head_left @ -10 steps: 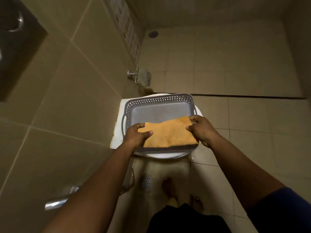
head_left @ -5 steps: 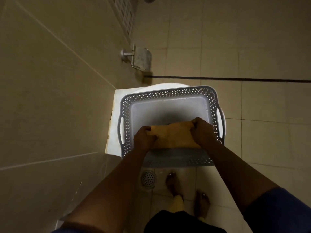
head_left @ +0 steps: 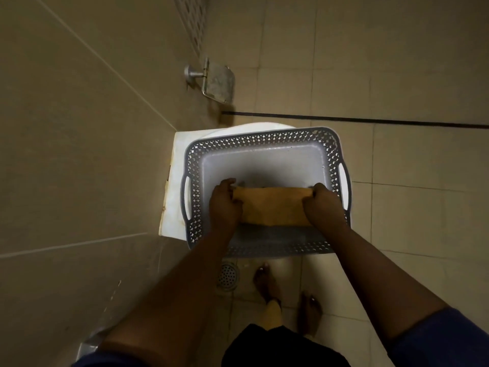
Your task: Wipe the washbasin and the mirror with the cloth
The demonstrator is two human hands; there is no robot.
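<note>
While both hands, left hand and right hand, grip the orange cloth by its side edges, it sits inside the near half of the grey basket, the far half bare.

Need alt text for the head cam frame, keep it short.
Both hands, left hand and right hand, grip the ends of an orange cloth inside a grey perforated basket on a white toilet. Beige tiles; feet below.

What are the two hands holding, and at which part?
The folded orange cloth: left hand grips its left end, right hand its right end, inside the grey plastic basket.
</note>
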